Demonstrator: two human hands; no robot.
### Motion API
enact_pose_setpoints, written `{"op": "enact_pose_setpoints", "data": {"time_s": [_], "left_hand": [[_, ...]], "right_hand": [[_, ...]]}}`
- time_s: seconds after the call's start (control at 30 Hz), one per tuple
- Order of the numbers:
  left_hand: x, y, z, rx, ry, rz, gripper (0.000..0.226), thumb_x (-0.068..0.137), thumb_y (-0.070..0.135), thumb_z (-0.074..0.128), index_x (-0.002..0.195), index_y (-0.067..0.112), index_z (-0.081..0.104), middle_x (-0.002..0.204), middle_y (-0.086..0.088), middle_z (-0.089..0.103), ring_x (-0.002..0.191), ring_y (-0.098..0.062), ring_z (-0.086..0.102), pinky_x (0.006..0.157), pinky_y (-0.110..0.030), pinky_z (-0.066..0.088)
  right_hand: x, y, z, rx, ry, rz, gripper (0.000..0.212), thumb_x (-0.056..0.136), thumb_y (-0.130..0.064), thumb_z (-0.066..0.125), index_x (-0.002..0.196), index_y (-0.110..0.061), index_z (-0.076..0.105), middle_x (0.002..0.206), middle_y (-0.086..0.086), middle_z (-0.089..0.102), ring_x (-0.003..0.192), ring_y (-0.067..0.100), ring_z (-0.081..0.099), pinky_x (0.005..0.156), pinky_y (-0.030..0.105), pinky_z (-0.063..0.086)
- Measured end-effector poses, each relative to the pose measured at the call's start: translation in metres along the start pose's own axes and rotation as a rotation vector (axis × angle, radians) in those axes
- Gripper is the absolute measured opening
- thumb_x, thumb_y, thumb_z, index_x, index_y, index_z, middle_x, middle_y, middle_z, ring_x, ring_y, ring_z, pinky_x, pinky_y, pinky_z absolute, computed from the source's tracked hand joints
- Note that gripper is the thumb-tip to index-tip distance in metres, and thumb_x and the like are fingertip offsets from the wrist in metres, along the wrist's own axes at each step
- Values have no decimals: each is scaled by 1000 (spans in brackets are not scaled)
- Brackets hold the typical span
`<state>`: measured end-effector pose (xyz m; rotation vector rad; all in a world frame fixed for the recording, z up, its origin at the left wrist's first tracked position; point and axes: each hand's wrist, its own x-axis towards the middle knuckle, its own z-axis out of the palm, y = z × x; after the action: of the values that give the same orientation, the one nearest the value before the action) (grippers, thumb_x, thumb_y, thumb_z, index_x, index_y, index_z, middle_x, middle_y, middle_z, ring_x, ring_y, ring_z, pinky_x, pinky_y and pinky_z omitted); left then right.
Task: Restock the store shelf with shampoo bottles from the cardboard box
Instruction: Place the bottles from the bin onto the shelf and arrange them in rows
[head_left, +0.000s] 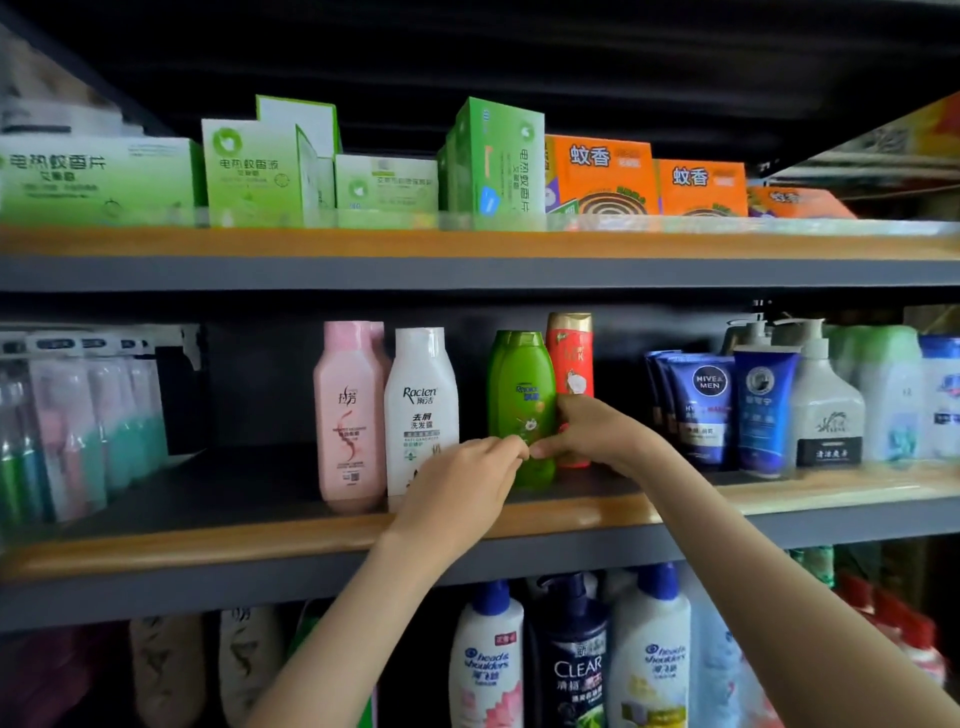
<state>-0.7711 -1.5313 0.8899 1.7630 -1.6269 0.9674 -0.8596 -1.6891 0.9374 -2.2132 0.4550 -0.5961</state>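
**Four shampoo bottles upright on the middle shelf**

On the wood-edged shelf (208, 543) stand a pink bottle (347, 410) and a white bottle (421, 405) marked Raclen, touching. Across a gap, a green bottle (519, 395) stands with a gold-capped red bottle (570, 353) just behind its right side. My left hand (457, 483) and right hand (587, 431) grip the green bottle low down.

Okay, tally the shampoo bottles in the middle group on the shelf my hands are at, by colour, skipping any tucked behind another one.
pink bottle: 1
white bottle: 1
green bottle: 1
red bottle: 1
Total: 4
Pink and green seem to have more behind them; those are not counted.
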Motion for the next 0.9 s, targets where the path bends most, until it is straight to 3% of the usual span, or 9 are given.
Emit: {"op": "enact_pose_setpoints", "data": {"time_s": [0.07, 0.2, 0.33, 0.4, 0.47, 0.57, 0.7, 0.8, 0.9], "left_hand": [[-1, 1, 0, -26, 3, -6, 21, 92, 25, 44, 98, 17, 62, 85, -2, 68, 77, -26, 62, 59, -41, 50], [-2, 2, 0, -25, 18, -2, 24, 91, 28, 41, 96, 17, 62, 82, -1, 67, 75, -27, 62, 57, -41, 50], [-3, 2, 1, -4, 48, 9, 27, 92, 29, 38, 94, 17, 62, 77, 0, 66, 69, -25, 62, 52, -39, 49], [-4, 1, 2, -4, 52, 7, 22, 91, 26, 42, 94, 16, 62, 76, 0, 66, 67, -25, 62, 50, -37, 49], [-6, 2, 3, 16, 72, 9, 24, 90, 27, 40, 93, 16, 62, 73, 1, 65, 63, -25, 62, 47, -37, 49], [-11, 5, 4, 155, 143, -10, 21, 88, 21, 43, 91, 15, 63, 67, -1, 62, 58, -25, 59, 46, -36, 48], [-37, 14, 1, 276, 339, -35, 18, 86, 6, 50, 93, 8, 67, 78, -6, 64, 70, -27, 59, 68, -34, 42], [-78, 23, 2, 235, 381, -80, 20, 84, 1, 52, 97, 2, 67, 93, -12, 65, 88, -29, 60, 81, -37, 45], [-137, 30, 3, 188, 300, -116, 24, 82, 1, 58, 104, -1, 66, 109, -17, 64, 111, -27, 54, 98, -37, 40]], "right_hand": [[0, -3, 0, -73, -3, -7, 43, 74, -8, 76, 112, -7, 56, 102, 11, 66, 92, 29, 66, 79, 38, 57], [0, -6, 1, -149, 9, -30, 24, 76, -12, 76, 87, -16, 54, 80, -1, 61, 66, 13, 62, 55, 18, 49], [0, -6, 4, -191, 46, -44, 25, 76, -14, 76, 80, -17, 52, 79, 4, 60, 65, 15, 59, 61, 27, 53], [-3, -7, 4, -240, 51, -46, 26, 78, -19, 75, 77, -19, 50, 75, 0, 57, 64, 13, 56, 54, 21, 47], [-7, -6, 3, -326, 72, -41, 27, 77, -26, 75, 83, -13, 53, 78, -1, 56, 74, 18, 56, 56, 21, 41], [-17, -1, 4, -450, 184, -47, 41, 79, -33, 72, 104, -3, 57, 97, 9, 62, 89, 24, 57, 68, 29, 44], [-50, 3, 26, -387, 419, -266, 31, 84, -22, 66, 109, -7, 56, 107, 10, 60, 97, 26, 58, 83, 38, 48], [-90, 13, 67, -275, 502, -520, 22, 85, -12, 63, 105, -6, 59, 101, 8, 61, 96, 25, 56, 85, 26, 42], [-137, 24, 117, -250, 571, -665, 20, 87, -11, 58, 105, -4, 59, 98, 9, 61, 96, 20, 47, 84, 19, 33]]}}
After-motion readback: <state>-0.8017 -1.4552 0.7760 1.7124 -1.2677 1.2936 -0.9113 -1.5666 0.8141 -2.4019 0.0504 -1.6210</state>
